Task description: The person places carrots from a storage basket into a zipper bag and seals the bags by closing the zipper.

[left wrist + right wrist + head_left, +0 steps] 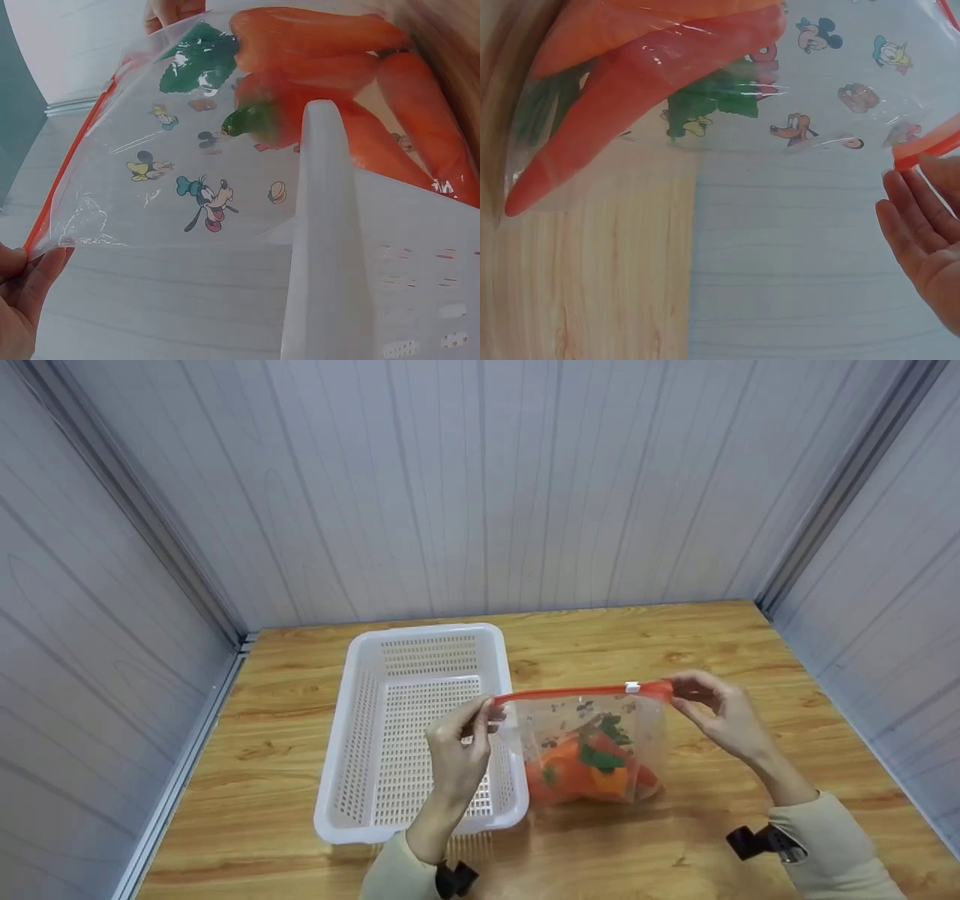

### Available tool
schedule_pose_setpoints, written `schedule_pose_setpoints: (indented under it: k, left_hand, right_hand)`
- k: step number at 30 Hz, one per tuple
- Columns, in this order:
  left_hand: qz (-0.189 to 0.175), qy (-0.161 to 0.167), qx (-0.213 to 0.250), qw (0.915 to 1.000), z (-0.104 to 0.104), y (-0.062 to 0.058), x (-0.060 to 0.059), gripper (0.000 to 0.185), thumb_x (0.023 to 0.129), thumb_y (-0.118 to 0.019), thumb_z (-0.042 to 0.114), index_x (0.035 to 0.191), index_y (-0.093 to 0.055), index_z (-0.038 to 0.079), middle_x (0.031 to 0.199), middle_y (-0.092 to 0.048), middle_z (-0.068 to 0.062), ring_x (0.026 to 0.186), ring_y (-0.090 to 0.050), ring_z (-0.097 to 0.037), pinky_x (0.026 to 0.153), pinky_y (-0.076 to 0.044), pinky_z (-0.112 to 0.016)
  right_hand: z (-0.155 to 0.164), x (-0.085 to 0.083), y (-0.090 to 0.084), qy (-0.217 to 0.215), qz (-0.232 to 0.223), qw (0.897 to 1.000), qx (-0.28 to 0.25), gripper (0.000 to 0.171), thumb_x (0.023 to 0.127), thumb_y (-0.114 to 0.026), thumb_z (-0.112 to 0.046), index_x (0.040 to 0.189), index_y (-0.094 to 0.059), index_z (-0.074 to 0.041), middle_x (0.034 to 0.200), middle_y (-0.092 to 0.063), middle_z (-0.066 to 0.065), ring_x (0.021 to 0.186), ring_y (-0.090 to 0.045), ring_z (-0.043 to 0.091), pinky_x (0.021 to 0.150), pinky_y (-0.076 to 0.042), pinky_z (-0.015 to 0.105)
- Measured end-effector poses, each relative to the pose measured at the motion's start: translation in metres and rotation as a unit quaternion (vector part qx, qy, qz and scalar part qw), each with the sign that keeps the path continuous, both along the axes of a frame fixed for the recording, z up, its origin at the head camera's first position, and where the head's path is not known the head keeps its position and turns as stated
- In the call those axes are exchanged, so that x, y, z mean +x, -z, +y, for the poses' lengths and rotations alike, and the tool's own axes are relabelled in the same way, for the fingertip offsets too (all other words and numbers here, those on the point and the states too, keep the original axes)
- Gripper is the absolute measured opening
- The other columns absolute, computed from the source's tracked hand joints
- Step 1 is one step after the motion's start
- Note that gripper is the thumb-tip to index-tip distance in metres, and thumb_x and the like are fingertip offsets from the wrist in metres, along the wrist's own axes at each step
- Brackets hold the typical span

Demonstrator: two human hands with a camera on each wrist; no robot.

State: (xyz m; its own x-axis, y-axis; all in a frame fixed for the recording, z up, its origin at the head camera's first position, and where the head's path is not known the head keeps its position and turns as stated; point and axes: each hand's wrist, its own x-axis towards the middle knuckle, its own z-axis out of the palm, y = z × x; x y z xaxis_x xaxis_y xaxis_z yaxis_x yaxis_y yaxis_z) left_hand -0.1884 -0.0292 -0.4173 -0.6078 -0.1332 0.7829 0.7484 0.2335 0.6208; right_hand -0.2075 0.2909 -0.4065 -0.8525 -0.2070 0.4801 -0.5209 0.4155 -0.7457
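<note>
A clear zipper bag (pixel 555 727) with a red top strip and cartoon prints hangs between my two hands. Its white slider (pixel 632 688) sits near the right end of the strip. My left hand (pixel 459 746) pinches the strip's left end, above the basket's right side. At the other end, my right hand (pixel 724 716) pinches the red corner between thumb and fingers. Inside the bag lie orange-red carrot-shaped pieces (pixel 322 37) with green leafy tops (pixel 201 60), and a red pepper-like piece (pixel 277 112) with a green stem. The bag's bottom is at the wooden tabletop.
A white perforated plastic basket (pixel 346 720) stands left of the bag, its right rim close against it. The wooden table (pixel 262 780) meets pale panelled walls (pixel 480 510) at the back and sides.
</note>
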Motion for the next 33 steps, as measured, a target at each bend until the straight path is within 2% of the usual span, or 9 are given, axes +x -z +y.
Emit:
schedule_pose_setpoints:
  k: [3, 8, 12, 16, 19, 27, 33]
  left_hand:
    - [0.001, 0.0, 0.001, 1.0, 0.0, 0.0, 0.0, 0.011, 0.08, -0.056, -0.011, 0.084, -0.065, -0.008, 0.069, -0.065, -0.012, 0.056, -0.063, -0.017, 0.049, -0.049, -0.019]
    - [0.0, 0.0, 0.001, 1.0, 0.0, 0.001, 0.0, 0.011, 0.079, -0.056, -0.012, 0.084, -0.065, -0.008, 0.069, -0.065, -0.012, 0.057, -0.062, -0.017, 0.05, -0.049, -0.019]
    - [-0.003, 0.002, 0.002, 1.0, 0.0, 0.001, 0.0, 0.01, 0.079, -0.056, -0.011, 0.084, -0.065, -0.009, 0.069, -0.065, -0.012, 0.056, -0.062, -0.017, 0.05, -0.049, -0.019]
    - [-0.006, 0.002, -0.001, 1.0, -0.002, 0.0, -0.001, 0.009, 0.08, -0.056, -0.01, 0.084, -0.065, -0.009, 0.069, -0.065, -0.012, 0.056, -0.062, -0.017, 0.05, -0.05, -0.02]
    - [-0.009, -0.001, 0.001, 1.0, -0.004, 0.0, -0.001, 0.01, 0.08, -0.056, -0.01, 0.085, -0.065, -0.009, 0.068, -0.065, -0.012, 0.056, -0.062, -0.016, 0.05, -0.05, -0.019]
    - [-0.007, -0.011, -0.002, 0.9999, -0.007, 0.0, -0.004, 0.009, 0.08, -0.057, -0.008, 0.084, -0.065, -0.008, 0.068, -0.065, -0.011, 0.056, -0.062, -0.016, 0.05, -0.049, -0.019]
    - [-0.005, -0.018, -0.004, 0.9998, -0.007, 0.002, -0.003, 0.008, 0.08, -0.058, -0.007, 0.083, -0.066, -0.007, 0.068, -0.065, -0.01, 0.055, -0.062, -0.015, 0.049, -0.049, -0.019]
  right_hand:
    - [-0.002, -0.001, 0.002, -0.006, 0.002, 1.0, -0.015, 0.026, 0.072, -0.059, 0.019, 0.096, -0.059, 0.008, 0.09, -0.062, 0.002, 0.084, -0.058, 0.008, 0.072, -0.047, 0.018]
    - [-0.011, 0.005, -0.008, 0.014, 0.031, 0.999, -0.014, 0.019, 0.07, -0.059, 0.022, 0.085, -0.06, 0.01, 0.082, -0.063, -0.003, 0.077, -0.059, 0.004, 0.068, -0.048, 0.016]
    - [-0.008, 0.008, -0.014, 0.022, 0.062, 0.998, 0.002, 0.019, 0.069, -0.058, 0.023, 0.08, -0.062, 0.008, 0.077, -0.064, 0.004, 0.074, -0.059, 0.004, 0.066, -0.047, 0.015]
    - [0.008, 0.0, -0.01, 0.01, 0.11, 0.994, 0.018, 0.024, 0.066, -0.059, 0.026, 0.081, -0.063, 0.007, 0.077, -0.064, 0.01, 0.075, -0.059, 0.004, 0.066, -0.046, 0.013]
    - [0.021, -0.005, -0.013, -0.002, 0.135, 0.99, 0.046, 0.027, 0.066, -0.059, 0.025, 0.083, -0.065, 0.005, 0.078, -0.063, 0.01, 0.076, -0.059, 0.004, 0.067, -0.045, 0.011]
    - [0.034, -0.003, -0.048, -0.028, 0.185, 0.973, 0.138, 0.033, 0.064, -0.062, 0.024, 0.084, -0.067, -0.001, 0.078, -0.063, 0.006, 0.075, -0.058, 0.004, 0.07, -0.043, 0.009]
    - [0.037, 0.002, -0.064, -0.03, 0.191, 0.964, 0.184, 0.026, 0.068, -0.064, 0.016, 0.087, -0.068, -0.002, 0.079, -0.063, 0.002, 0.073, -0.058, 0.004, 0.069, -0.042, 0.008]
